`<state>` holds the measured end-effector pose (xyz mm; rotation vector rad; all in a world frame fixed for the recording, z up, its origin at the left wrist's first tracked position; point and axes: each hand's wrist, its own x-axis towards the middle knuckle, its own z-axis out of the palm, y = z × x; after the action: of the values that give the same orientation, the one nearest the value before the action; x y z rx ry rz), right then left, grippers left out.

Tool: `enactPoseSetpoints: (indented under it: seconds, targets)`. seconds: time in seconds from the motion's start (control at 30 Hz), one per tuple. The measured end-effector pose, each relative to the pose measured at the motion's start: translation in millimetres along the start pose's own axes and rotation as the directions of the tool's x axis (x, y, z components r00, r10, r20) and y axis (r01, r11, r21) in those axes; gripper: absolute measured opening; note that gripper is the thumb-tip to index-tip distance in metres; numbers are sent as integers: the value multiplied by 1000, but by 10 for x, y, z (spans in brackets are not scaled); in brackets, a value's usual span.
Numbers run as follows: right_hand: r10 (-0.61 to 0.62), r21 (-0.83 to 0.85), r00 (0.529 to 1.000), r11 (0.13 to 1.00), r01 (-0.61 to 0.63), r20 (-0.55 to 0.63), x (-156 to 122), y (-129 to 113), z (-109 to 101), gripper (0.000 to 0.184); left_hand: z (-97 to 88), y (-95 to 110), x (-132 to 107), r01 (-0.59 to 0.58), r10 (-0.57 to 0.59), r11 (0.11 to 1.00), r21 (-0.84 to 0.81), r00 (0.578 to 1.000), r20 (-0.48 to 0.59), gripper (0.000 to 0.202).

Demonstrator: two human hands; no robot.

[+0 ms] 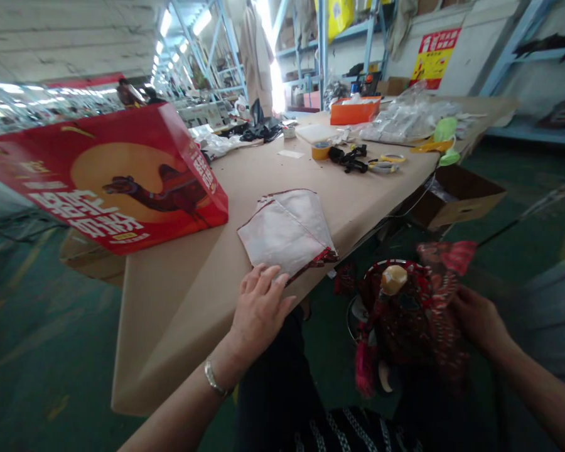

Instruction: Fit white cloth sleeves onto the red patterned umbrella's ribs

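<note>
My left hand (260, 306) lies flat with fingers spread on the near corner of a pale folded fabric piece (287, 229) with a dark red patterned edge, which rests on the brown table (179, 295). My right hand (475, 317) is low at the right, below the table edge, closed on a bundle of dark red patterned fabric (414, 314) that has a tan rounded knob at its top. The fingers of that hand are partly hidden behind the cloth.
A large red box with a camel picture (113, 179) sits on the table's left side. Tape rolls (321, 149), black clips (351, 158), an orange box (354, 110) and plastic bags (405, 119) lie at the far end. An open cardboard box (456, 198) stands on the floor at right.
</note>
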<state>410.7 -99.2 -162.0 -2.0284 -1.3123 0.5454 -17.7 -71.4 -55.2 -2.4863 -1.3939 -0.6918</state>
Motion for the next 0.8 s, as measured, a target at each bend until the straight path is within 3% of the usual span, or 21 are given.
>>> enactPoseSetpoints:
  seconds: [0.13, 0.23, 0.3, 0.4, 0.43, 0.5, 0.53, 0.57, 0.63, 0.7, 0.73, 0.8]
  targets:
    - [174, -160, 982, 970, -183, -69, 30, 369, 399, 49, 129, -2, 18, 16, -12, 997, 70, 999, -52, 30]
    - [100, -108, 977, 987, -121, -186, 71, 362, 401, 57, 178, -91, 62, -15, 20, 999, 47, 993, -114, 21]
    - [14, -80, 977, 996, -32, -213, -42, 164, 320, 49, 176, -140, 85, -37, 40, 999, 23, 989, -140, 16]
    - [-221, -41, 975, 975, 219, -36, -446, -439, 226, 35, 109, -152, 119, -43, 39, 999, -19, 985, -171, 14]
    - [-364, -8, 930, 931, 365, 53, -601, -704, 226, 33, 75, -140, 132, -43, 37, 998, -34, 983, -182, 14]
    - [-658, 113, 717, 750, 652, 228, -846, -1282, 285, 26, -1, -103, 162, -54, 42, 997, -56, 979, -202, 15]
    - [-759, 139, 611, 646, 751, 224, -910, -1573, 342, 19, -37, -82, 177, -60, 47, 997, -58, 977, -207, 16]
    - [-818, 109, 540, 566, 817, 195, -926, -1851, 414, 19, -69, -62, 190, -66, 53, 996, -57, 977, -205, 16]
    - [-875, 2, 452, 459, 888, 171, -821, -2339, 583, 33, -121, -34, 207, -72, 61, 996, -52, 979, -193, 15]
    - [-883, -112, 407, 391, 914, 235, -594, -2702, 740, 36, -161, -32, 200, -71, 61, 996, -49, 981, -186, 15]
    - [-870, -163, 406, 374, 913, 279, -467, -2834, 794, 33, -180, -43, 186, -69, 59, 996, -50, 980, -192, 15]
    - [-821, -259, 464, 393, 882, 333, -245, -3008, 824, 29, -217, -81, 144, -59, 45, 996, -62, 977, -208, 14]
